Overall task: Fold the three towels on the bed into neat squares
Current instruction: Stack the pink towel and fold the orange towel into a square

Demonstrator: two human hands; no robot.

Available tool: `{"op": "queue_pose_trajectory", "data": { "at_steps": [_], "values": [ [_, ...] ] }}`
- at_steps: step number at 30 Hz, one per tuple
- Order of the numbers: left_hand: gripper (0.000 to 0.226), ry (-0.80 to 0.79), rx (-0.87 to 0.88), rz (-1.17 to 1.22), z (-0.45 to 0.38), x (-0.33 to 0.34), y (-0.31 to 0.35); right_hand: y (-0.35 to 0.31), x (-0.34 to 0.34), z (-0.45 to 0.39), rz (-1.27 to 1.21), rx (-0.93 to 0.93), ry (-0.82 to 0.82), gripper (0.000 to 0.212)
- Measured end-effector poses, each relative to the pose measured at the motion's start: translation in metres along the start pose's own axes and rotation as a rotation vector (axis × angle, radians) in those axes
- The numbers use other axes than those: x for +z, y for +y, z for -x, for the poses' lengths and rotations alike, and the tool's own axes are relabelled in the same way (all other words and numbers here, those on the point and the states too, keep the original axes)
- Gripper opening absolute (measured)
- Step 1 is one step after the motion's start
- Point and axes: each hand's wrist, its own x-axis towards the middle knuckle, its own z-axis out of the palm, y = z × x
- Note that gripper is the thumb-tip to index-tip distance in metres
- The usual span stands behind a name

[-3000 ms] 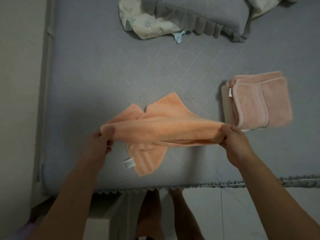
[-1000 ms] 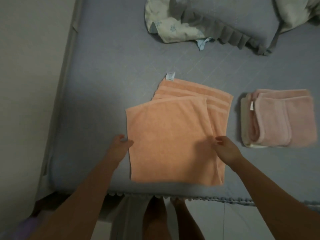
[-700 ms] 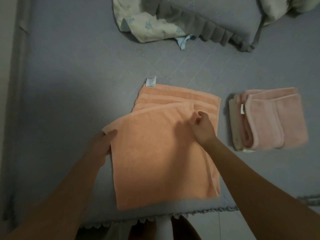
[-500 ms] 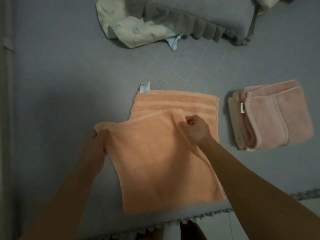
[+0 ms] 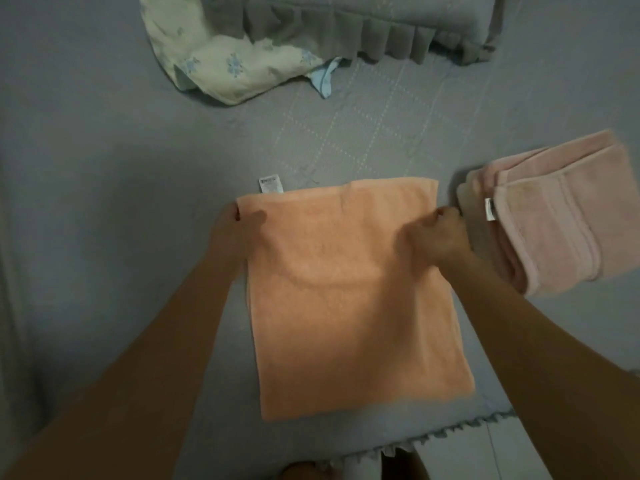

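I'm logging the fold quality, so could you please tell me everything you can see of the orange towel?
The orange towel is soft terry cloth, lying flat on the grey bed as a folded, slightly tall rectangle, its near edge close to the bed's edge. A small white tag sticks out at its far left corner. The left hand grips that corner, and the right hand pinches the far right edge. The folded pink towel lies just right of it, apart.

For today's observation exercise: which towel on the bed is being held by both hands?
The orange terry towel; the folded pink towel lies untouched beside it.
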Motion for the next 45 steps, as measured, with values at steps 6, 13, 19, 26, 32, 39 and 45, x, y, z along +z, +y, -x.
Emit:
{"op": "queue_pose_trajectory", "data": {
  "at_steps": [6,13,19,26,32,39,45],
  "values": [
    [0.021,-0.461,-0.381,0.178,0.016,-0.015,0.001,0.026,-0.001,0.009,-0.100,0.047,-0.067,0.037],
    [0.025,0.089,0.078,0.540,0.024,-0.032,-0.011,0.012,-0.012,0.012,-0.158,-0.110,-0.065,0.018],
    [0.008,0.329,0.212,0.217,0.012,-0.083,-0.028,-0.023,0.014,0.023,-0.034,-0.142,-0.157,0.018],
    [0.006,0.132,0.036,0.114,-0.018,-0.077,-0.038,-0.051,0.024,0.013,0.021,-0.220,-0.035,0.054],
    [0.008,0.321,0.249,-0.058,-0.031,-0.075,-0.011,-0.064,0.008,-0.005,0.022,-0.265,0.029,0.009],
    [0.048,0.271,0.105,0.063,-0.019,-0.057,-0.040,-0.043,0.013,0.003,0.021,-0.161,-0.040,0.028],
    [0.033,0.239,-0.034,0.003,0.079,-0.028,-0.120,0.042,0.019,0.058,0.205,-0.048,-0.222,0.018]
  ]
}}
